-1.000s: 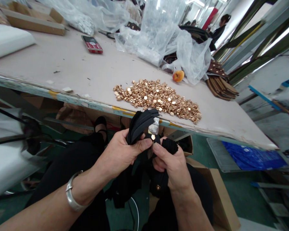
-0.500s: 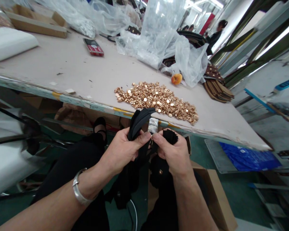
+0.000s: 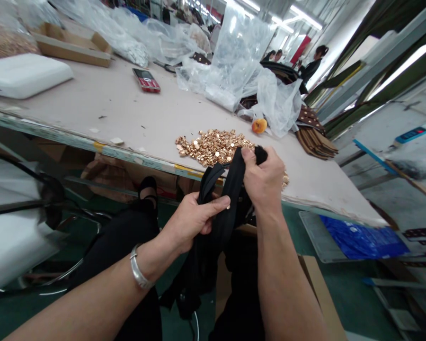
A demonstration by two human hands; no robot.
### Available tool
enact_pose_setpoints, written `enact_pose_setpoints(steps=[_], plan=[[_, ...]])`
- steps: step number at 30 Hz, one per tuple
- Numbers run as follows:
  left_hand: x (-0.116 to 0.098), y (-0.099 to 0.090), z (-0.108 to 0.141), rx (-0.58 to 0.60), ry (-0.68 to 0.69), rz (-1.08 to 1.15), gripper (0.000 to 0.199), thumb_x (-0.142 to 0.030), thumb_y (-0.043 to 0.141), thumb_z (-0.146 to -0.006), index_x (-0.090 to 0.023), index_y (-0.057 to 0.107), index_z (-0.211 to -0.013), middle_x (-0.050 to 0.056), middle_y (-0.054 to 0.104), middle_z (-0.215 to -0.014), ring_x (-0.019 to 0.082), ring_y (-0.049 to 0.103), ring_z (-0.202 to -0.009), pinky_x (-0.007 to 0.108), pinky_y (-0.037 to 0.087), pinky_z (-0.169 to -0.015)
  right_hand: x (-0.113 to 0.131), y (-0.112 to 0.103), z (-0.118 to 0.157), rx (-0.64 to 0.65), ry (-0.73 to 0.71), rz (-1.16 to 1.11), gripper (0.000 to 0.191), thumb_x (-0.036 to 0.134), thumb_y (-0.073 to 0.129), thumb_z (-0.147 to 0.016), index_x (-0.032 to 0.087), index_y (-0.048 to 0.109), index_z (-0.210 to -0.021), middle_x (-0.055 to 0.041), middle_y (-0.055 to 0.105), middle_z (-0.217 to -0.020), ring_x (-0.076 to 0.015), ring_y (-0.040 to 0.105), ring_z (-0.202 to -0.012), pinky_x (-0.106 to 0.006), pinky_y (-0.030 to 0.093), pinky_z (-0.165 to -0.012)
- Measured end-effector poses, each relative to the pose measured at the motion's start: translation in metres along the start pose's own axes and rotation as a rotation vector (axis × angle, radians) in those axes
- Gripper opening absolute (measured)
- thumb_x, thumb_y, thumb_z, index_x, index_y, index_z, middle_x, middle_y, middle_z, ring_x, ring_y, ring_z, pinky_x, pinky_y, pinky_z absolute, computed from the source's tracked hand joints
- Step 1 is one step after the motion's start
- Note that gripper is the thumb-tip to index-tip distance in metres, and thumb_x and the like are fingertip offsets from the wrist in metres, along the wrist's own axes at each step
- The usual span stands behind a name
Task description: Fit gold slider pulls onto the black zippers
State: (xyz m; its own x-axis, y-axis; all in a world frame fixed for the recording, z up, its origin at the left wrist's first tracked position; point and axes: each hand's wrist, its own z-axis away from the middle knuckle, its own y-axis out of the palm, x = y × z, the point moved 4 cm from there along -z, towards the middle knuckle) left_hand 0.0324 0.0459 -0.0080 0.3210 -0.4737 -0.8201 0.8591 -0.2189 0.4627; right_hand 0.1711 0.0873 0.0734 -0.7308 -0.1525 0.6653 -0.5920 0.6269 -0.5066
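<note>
Black strips (image 3: 230,199) hang between the two hands, just in front of the table edge at the centre of the frame. The left hand (image 3: 195,215) pinches them, thumb pressed down, with a small shiny piece (image 3: 228,207) at the thumb tip. The right hand (image 3: 264,175) is higher, its thumb and curled fingers clamped on a bunched part of the strips, covering some of the gold-coloured pile (image 3: 216,147) on the table (image 3: 102,99).

In the upper left corner, a clear bag (image 3: 9,40) holds many small coppery pieces; beside it sits an open, shallow cardboard tray (image 3: 71,49). A white case (image 3: 26,76) lies in front of them, and a red and black phone (image 3: 146,80) to the right. Clear plastic bags (image 3: 230,61) crowd the upper centre; what they hold is hard to make out. An orange-yellow fruit (image 3: 259,125) touches or nearly touches their edge, near stacked brown pieces (image 3: 315,142).

At lower right, a cardboard box (image 3: 323,293) stands below the table, its contents mostly hidden by the right arm. Farther right, a grey tray (image 3: 314,237) has blue plastic (image 3: 362,239) lying in or over it; which, I cannot tell.
</note>
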Motion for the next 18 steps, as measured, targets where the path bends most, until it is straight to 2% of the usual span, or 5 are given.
enact_pose_setpoints(steps=[4, 7, 10, 13, 18], plan=[[0.003, 0.0, 0.004, 0.006, -0.026, 0.0, 0.034, -0.039, 0.082, -0.063, -0.015, 0.058, -0.066, -0.008, 0.043, -0.047, 0.002, 0.029, -0.037, 0.016, 0.018, -0.036, -0.003, 0.01, 0.018, 0.226, 0.179, -0.42, 0.036, 0.052, 0.065, -0.088, 0.021, 0.052, -0.074, 0.0061, 0.047, -0.057, -0.0117, 0.042, -0.049, -0.025, 0.032, -0.046], [0.009, 0.0, 0.011, 0.063, -0.068, -0.044, 0.033, -0.034, 0.084, -0.06, -0.016, 0.057, -0.067, -0.008, 0.043, -0.048, 0.003, 0.03, -0.038, 0.016, 0.02, -0.036, -0.007, 0.002, 0.043, 0.299, 0.259, -0.501, 0.036, 0.051, 0.076, -0.079, 0.02, 0.062, -0.088, 0.007, 0.049, -0.057, -0.0099, 0.041, -0.048, -0.022, 0.033, -0.045], [0.012, -0.002, 0.016, 0.096, -0.086, -0.032, 0.032, -0.037, 0.082, -0.063, -0.015, 0.061, -0.071, -0.005, 0.052, -0.054, 0.002, 0.032, -0.037, 0.016, 0.02, -0.037, -0.018, -0.018, 0.053, 0.227, 0.244, -0.379, 0.03, 0.045, 0.08, -0.077, 0.019, 0.068, -0.086, 0.0063, 0.053, -0.056, -0.011, 0.045, -0.049, -0.023, 0.037, -0.048], [0.007, -0.01, 0.016, 0.033, -0.039, 0.059, 0.034, -0.04, 0.078, -0.069, -0.015, 0.056, -0.064, -0.007, 0.048, -0.046, 0.001, 0.028, -0.034, 0.016, 0.019, -0.037, -0.028, -0.039, 0.048, 0.077, 0.154, -0.13, 0.022, 0.04, 0.074, -0.081, 0.018, 0.072, -0.082, -0.0003, 0.067, -0.071, -0.0191, 0.061, -0.066, -0.03, 0.048, -0.064], [0.003, -0.016, 0.013, 0.039, -0.012, 0.109, 0.031, -0.036, 0.077, -0.071, -0.014, 0.056, -0.064, -0.008, 0.044, -0.042, 0.0, 0.026, -0.033, 0.016, 0.019, -0.038, -0.028, -0.036, 0.035, 0.112, -0.05, 0.19, 0.025, 0.04, 0.064, -0.087, 0.018, 0.075, -0.095, -0.0081, 0.073, -0.092, -0.0273, 0.066, -0.087, -0.038, 0.047, -0.082]])
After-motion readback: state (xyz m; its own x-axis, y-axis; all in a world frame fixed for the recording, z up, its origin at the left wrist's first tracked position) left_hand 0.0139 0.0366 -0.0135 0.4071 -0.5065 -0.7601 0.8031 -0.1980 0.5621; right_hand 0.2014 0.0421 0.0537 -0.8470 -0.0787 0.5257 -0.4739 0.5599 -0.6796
